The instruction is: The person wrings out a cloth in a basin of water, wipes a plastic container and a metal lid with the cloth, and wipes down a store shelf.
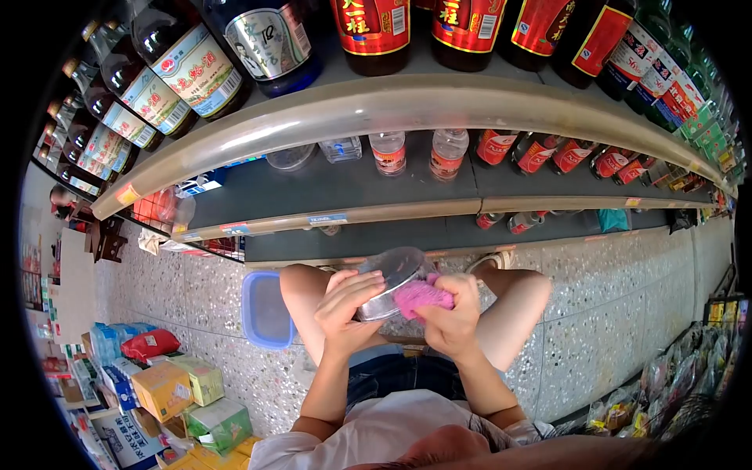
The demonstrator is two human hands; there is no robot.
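Observation:
Over my lap, my left hand [346, 309] grips a round, clear plastic tub [398, 269] by its left side, the tub tilted. My right hand [457, 313] is closed around a bunched pink cloth [419, 298], which presses against the tub's right side. What the tub contains, if anything, I cannot make out. On the floor to the left of my legs stands a blue-rimmed plastic basin [246, 309].
A shelf unit [376, 106] spans the front, with large bottles [270, 43] on top and small red-labelled bottles [540, 150] below. Stacked cartons [164, 388] stand at left. Bagged goods [666, 376] hang or lie at right.

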